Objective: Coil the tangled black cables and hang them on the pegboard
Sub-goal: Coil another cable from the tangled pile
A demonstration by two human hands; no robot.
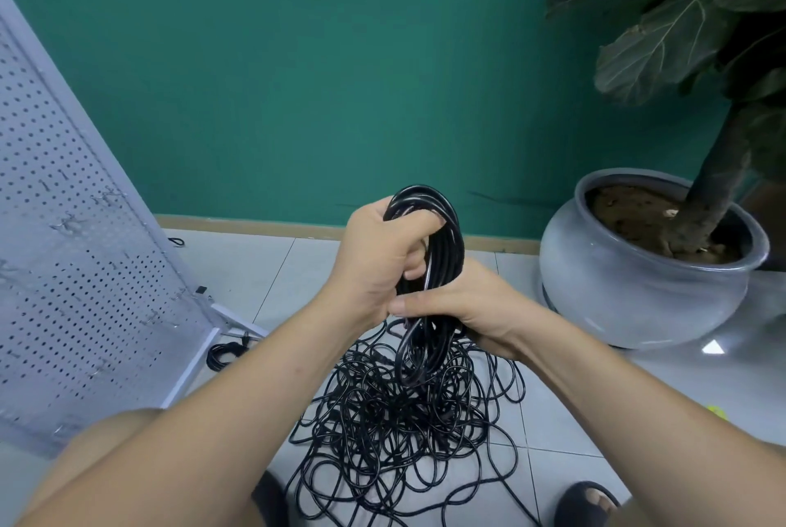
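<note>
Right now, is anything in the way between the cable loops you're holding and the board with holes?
Nothing visible blocks the way: only tiled floor shows between the coil and the pegboard on the left. The coil's lower end hangs into the tangled pile, so it may be snagged there.

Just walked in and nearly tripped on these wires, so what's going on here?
A person is coiling black cable. Their left hand grips the top of the coiled bundle, the right hand holds its lower part. The tangled pile lies on the floor. The pegboard stands at left, no coil on it.
</note>
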